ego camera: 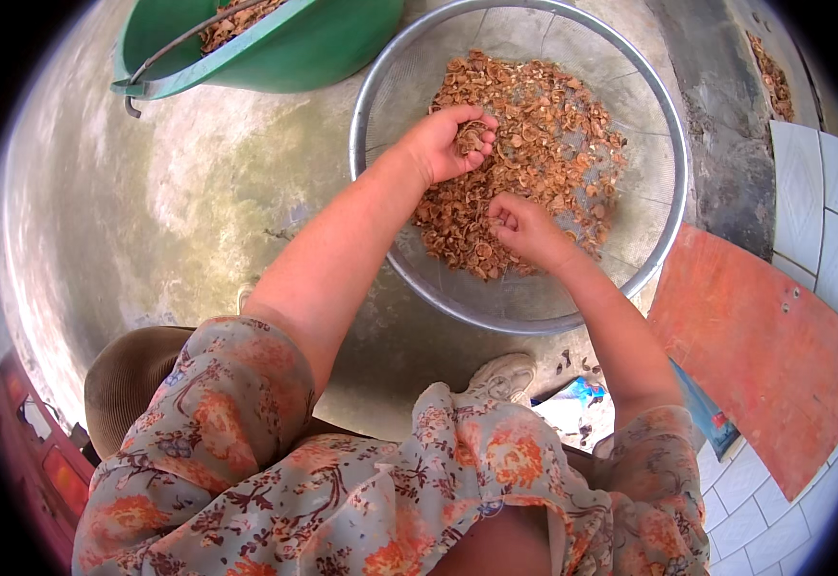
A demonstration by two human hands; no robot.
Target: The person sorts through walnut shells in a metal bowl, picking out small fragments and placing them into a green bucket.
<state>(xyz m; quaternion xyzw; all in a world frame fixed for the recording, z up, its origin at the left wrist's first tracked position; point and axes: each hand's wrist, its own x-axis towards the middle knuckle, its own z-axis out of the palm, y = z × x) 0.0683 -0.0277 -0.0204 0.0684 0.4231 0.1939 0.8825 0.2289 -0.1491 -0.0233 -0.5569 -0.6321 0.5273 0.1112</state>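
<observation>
Brown, curled dried pieces, like shells or husks (541,137), lie spread over the mesh of a large round sieve (653,165) with a grey metal rim. My left hand (458,144) is cupped, palm up, around several of these brown pieces above the left part of the pile. Below and to its right, my right hand (523,227) hovers low over the pile's near part, its fingers curled in. Whether something small is pinched in its fingertips cannot be told.
A green plastic tub (303,57) with a metal handle holds more brown pieces at the upper left. At the right lie a reddish board (757,345) and pale tiles (797,194). A shoe (505,374) stands below the sieve, beside a blue and white packet (581,392).
</observation>
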